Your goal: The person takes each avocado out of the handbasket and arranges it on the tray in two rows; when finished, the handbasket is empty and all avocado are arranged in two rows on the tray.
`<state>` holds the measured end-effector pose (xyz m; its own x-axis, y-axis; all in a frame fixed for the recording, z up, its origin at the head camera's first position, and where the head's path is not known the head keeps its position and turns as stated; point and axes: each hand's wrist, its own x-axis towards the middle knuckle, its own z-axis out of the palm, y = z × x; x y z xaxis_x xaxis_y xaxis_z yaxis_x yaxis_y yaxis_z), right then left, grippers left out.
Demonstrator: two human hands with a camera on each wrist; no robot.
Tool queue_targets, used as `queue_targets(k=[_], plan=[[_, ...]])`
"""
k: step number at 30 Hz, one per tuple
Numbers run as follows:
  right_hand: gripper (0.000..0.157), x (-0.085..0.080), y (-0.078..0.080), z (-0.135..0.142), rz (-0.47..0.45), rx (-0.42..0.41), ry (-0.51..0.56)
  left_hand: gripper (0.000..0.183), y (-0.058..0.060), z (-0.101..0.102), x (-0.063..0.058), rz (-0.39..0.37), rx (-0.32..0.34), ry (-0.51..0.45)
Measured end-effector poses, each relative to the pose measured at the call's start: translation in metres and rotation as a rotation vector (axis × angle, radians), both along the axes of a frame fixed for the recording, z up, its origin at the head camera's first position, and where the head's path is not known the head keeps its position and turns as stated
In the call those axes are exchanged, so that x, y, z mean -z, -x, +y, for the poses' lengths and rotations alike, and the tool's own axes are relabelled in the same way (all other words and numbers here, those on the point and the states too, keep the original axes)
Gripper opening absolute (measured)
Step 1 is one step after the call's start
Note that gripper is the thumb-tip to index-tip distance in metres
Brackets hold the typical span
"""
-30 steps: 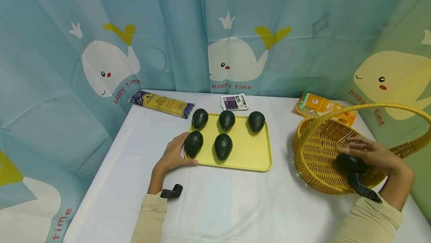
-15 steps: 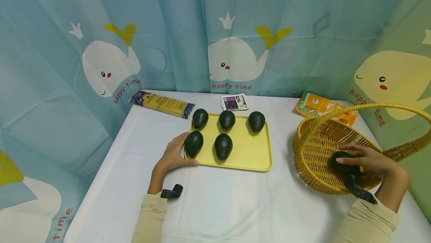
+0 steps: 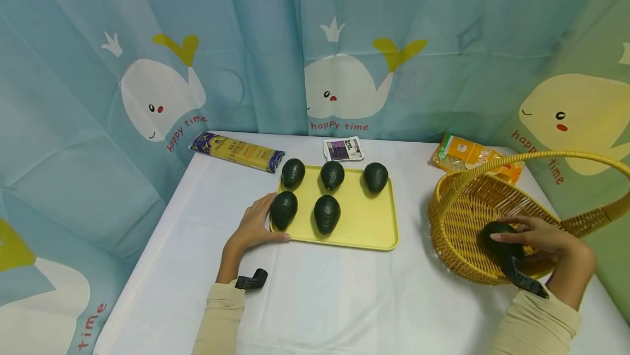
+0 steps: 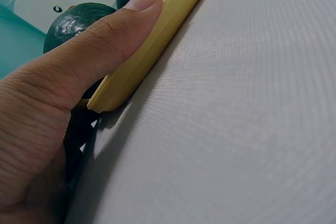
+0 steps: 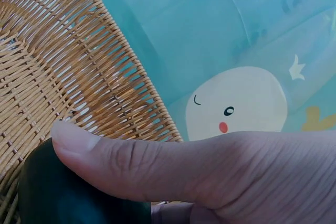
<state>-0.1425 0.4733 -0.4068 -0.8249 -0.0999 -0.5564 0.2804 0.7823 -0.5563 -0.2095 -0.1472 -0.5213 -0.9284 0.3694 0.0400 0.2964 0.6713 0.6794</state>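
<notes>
On the yellow tray [image 3: 366,223] lie several dark green avocados, one of them [image 3: 284,210] at the near left corner. My left hand [image 3: 256,226] grips that corner, its thumb along the front rim and its fingers at the left side. In the left wrist view the thumb [image 4: 115,35] lies against the tray's wall. Inside the wicker basket [image 3: 460,234] at the right, my right hand [image 3: 538,234] holds another avocado [image 3: 498,237], thumb and fingers around it. The right wrist view has the thumb [image 5: 121,161] over this dark avocado [image 5: 63,192]; the other fingers are mostly hidden.
The basket's tall handle [image 3: 556,154] arches over its right side. Behind the basket lies an orange grain bag [image 3: 465,152]. A yellow pasta pack [image 3: 236,151] and a small white-purple packet [image 3: 343,149] sit behind the tray. A whale-print curtain [image 3: 266,48] backs the table.
Inside the basket, my right hand has shifted slightly left, its fingers and thumb closing around the avocado, which has moved left a little too. My left hand and the tray stay put.
</notes>
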Motion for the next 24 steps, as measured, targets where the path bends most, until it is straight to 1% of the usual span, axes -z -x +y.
queue_targets(k=[3, 4, 10, 16, 20, 24], plan=[[0.091, 0.0007, 0.0015, 0.0008, -0.003, -0.004, -0.004, 0.118, 0.0000, 0.0006, -0.0001, -0.001, 0.000, 0.000], [0.093, 0.0009, 0.0019, 0.0010, -0.012, 0.006, 0.000, 0.118, 0.0001, 0.0006, 0.0000, -0.001, 0.000, 0.000], [0.093, 0.0026, 0.0017, 0.0015, -0.034, 0.045, 0.065, 0.118, 0.0005, -0.0001, 0.0001, 0.006, 0.004, -0.003], [0.086, 0.0048, -0.0010, -0.0010, -0.015, 0.062, 0.119, 0.117, 0.0006, -0.0004, -0.0004, 0.023, 0.012, -0.010], [0.085, 0.0057, -0.0009, -0.0021, -0.007, 0.079, 0.121, 0.118, 0.0002, -0.0004, -0.0003, 0.028, 0.010, -0.009], [0.081, 0.0080, -0.0024, -0.0034, 0.041, 0.107, 0.145, 0.118, -0.0002, -0.0003, 0.0003, 0.028, 0.007, -0.006]])
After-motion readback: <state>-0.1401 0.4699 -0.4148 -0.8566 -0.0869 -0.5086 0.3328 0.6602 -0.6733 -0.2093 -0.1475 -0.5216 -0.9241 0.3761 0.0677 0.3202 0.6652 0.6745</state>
